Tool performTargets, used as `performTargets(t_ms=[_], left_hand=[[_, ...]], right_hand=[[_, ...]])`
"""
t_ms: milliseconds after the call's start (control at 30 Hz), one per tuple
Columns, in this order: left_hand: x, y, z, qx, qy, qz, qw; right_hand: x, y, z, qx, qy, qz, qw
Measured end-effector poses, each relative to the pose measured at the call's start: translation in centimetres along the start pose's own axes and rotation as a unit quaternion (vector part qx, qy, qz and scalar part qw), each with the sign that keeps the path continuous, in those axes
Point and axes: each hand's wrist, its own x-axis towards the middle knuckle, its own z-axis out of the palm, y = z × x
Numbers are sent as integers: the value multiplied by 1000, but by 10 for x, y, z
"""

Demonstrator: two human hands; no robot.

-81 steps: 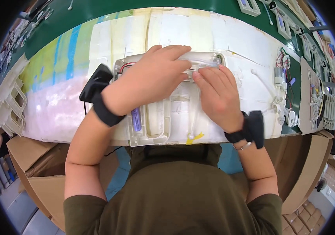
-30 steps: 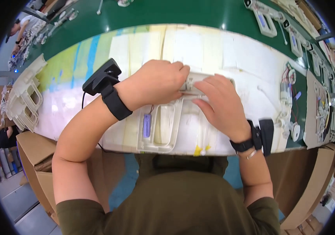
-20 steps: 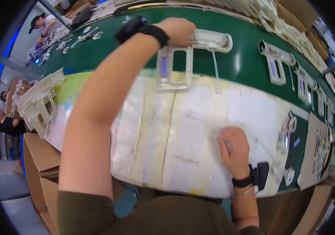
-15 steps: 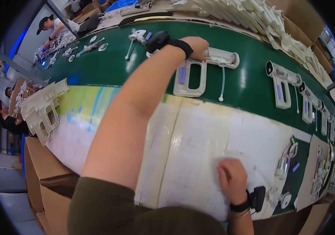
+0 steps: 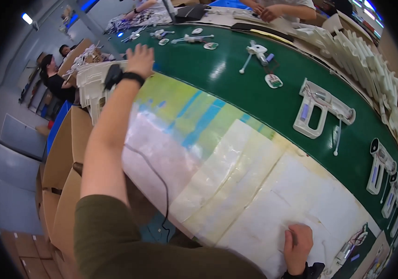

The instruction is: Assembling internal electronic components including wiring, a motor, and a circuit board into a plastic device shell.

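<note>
Out to the far left, my left hand [image 5: 140,60] is open with its fingers spread and nothing in it. Right beside it is a stack of white plastic housing shells [image 5: 94,81] with handle loops. My right hand [image 5: 298,244] is loosely curled over the pale sheet-covered worktop [image 5: 273,209], and no object shows in it. On the green belt [image 5: 236,88] lies a white handle-shaped housing [image 5: 311,114], with a purple cylinder, wiring and a thin rod with a ball end; neither hand touches it.
Beyond it, several similar housings [image 5: 379,169] line the belt on the right. Loose inner assemblies [image 5: 256,51] lie along the far part. White shells [image 5: 366,65] are heaped at the back right. Cardboard boxes [image 5: 61,162] stand at left. Co-workers' hands [image 5: 271,11] are across the belt.
My left hand has left the housing on the belt and swung left to the stacked shells. The view has turned left. My right hand stays curled over the worktop.
</note>
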Motion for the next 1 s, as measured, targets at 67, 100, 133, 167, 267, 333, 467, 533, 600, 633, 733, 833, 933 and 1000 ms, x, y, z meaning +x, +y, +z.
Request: performTargets(t_ms=[67,100,133,167,267,333,467,533,600,633,733,833,933,1000], left_hand=[[-41,-40,46,17,4,-13,1000],[-52,-50,69,19,10,-21,1000],[-61,-53,82,17,17,-26,999],[-63,-47,60,0,-74,-8,997],[-61,-61,126,10,49,-9,999],[-51,-47,93,-72,90,-75,990],[-34,-60,73,-29,191,-98,976],[-18,-66,73,-53,-119,-97,987],[-21,-61,70,-53,-118,-71,989],[-26,-59,71,-50,-121,-49,990],[-49,-35,74,-76,-68,-15,995],[-47,-32,100,-82,-8,-13,997],[-49,-16,59,-98,63,24,993],[-59,-9,18,-136,135,83,978]], right_hand=[[3,-1,0,-6,-4,-16,1000],[3,-2,1,-10,-5,5,1000],[1,-4,2,-16,-5,31,999],[0,-3,6,-23,19,31,999],[5,2,13,-21,40,22,999],[8,4,17,-32,56,23,998],[8,1,23,-32,74,-1,997],[8,0,24,-42,79,0,996],[7,-2,26,-56,83,-10,995],[7,-1,24,-56,84,-7,995],[6,-2,23,-59,77,-1,995],[10,-5,23,-51,74,-5,996],[11,-5,22,-57,71,9,996],[13,-8,23,-47,77,-20,996]])
